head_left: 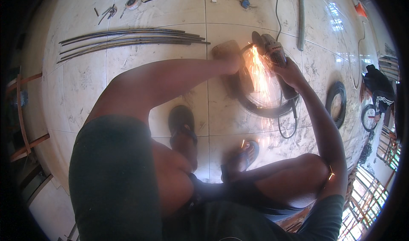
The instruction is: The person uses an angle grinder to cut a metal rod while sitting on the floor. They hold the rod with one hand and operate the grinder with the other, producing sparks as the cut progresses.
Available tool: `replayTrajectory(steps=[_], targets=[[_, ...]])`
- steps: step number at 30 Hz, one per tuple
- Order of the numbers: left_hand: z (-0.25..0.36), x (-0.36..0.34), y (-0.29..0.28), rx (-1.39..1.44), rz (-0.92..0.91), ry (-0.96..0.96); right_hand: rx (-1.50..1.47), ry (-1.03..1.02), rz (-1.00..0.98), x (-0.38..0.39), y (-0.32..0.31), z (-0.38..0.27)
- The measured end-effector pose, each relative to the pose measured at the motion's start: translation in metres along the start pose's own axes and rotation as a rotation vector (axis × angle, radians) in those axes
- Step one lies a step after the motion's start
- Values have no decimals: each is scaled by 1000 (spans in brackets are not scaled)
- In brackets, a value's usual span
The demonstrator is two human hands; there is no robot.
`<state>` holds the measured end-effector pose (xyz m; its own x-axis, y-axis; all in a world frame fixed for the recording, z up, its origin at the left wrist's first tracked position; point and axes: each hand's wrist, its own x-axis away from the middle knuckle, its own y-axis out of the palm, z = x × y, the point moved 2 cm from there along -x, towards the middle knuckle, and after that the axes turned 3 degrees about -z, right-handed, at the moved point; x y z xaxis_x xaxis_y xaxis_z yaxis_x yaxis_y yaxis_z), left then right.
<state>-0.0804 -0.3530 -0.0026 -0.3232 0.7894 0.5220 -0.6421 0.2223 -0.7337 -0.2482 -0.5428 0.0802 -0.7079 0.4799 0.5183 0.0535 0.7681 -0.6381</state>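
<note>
My right hand (291,73) is wrapped round the body of an angle grinder (276,53), whose cutting disc (256,40) points up and left. Orange sparks (258,70) pour down from beneath the disc toward me. A coil of dark wire (264,111) lies on the floor under the grinder and the sparks. At the coil's upper left side, my left hand (233,63) is closed on it, close to the disc; glare blurs the fingers. A brown block (226,49) sits just behind that hand.
Several dark metal rods (128,43) lie at left on the tiled floor. Beyond them are a tape measure (133,3) and small metal pieces (111,12). The grinder's cord (279,19) runs away at the back. Another coil (336,104) lies at right; a person (378,87) is farther right.
</note>
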Motion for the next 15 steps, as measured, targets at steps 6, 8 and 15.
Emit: replayTrajectory(steps=[6,8,15], targets=[[-14,-8,14,20,79,1,38,16,-13,2,2,-12],[-8,-6,9,24,58,12,17,13,-21,0,1,-5],[-10,-6,11,30,104,29,96,22,29,-12,4,11]])
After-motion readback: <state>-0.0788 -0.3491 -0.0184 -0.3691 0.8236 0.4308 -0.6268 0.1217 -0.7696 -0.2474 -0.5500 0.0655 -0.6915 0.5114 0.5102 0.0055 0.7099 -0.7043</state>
